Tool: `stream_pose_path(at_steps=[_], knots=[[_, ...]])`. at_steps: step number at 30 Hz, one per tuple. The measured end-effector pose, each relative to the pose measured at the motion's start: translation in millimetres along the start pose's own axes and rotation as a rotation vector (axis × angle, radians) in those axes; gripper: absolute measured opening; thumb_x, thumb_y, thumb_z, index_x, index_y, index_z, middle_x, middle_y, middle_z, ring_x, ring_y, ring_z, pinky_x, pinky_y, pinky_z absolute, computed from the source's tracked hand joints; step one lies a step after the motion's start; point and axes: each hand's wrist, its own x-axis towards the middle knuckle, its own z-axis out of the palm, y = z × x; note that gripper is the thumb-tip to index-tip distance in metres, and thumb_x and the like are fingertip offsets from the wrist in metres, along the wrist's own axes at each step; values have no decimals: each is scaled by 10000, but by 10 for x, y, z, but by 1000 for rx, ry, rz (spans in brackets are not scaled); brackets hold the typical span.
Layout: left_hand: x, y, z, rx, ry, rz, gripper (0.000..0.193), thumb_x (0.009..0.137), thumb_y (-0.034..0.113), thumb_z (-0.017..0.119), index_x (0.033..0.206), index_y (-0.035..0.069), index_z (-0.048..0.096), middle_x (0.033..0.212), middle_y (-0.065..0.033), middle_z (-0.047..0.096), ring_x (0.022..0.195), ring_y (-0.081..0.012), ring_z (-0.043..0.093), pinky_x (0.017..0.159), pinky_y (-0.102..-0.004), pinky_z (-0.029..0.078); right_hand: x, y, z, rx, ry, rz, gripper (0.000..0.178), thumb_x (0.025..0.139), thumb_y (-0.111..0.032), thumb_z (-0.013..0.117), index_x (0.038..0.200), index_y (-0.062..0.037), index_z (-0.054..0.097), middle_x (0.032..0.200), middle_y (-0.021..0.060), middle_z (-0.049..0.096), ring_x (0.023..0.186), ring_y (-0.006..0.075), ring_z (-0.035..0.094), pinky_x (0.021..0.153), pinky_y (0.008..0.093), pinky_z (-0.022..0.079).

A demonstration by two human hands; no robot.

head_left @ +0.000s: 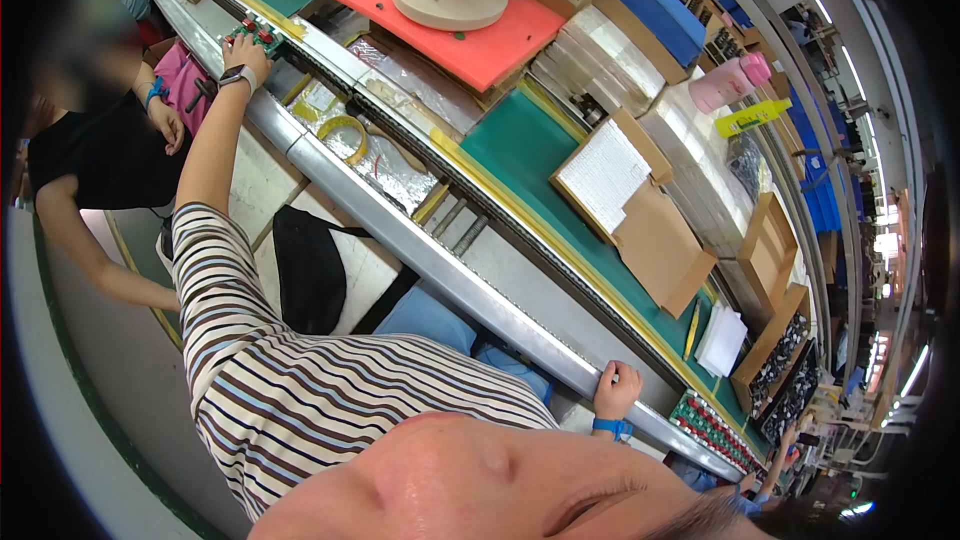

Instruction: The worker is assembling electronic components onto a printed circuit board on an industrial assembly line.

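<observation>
The green circuit board [268, 37] with red parts is just past the silver metal rail [400, 220], near the rail's left end. Its long side seems to run about the same way as the rail, but fingers hide some of it. The left hand [248, 57] reaches over the rail and touches the board, so it is the nearer hand. Its fingers bend over the board's near side; I cannot tell if they pinch it or just press. The right hand [618, 390] is well apart, on the rail's right part, curled in a loose fist with nothing seen in it. More circuit boards [708, 430] sit past the rail near that hand. A yellow tape roll [361, 147] lies past the rail's left half.
</observation>
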Motion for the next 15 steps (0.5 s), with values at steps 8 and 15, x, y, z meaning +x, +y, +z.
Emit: stream_pose_path(at_steps=[8,15], knots=[[-689,172,-384,-82,-43,185,377,783,390,561,996,88,636,1279,-104,437,1242,-250,330,1005,-516,199,443,-283,-72,174,84,-287,101,772,-121,578,852,-60,589,809,94,606,798,277,566,909,450,359],[-1015,573,-475,-180,-67,333,365,769,411,570,933,95,648,1286,-105,436,1219,-259,357,998,-519,234,1645,-637,-166,471,46,-357,194,793,-149,575,941,-24,592,868,156,614,813,310,592,714,376,469]])
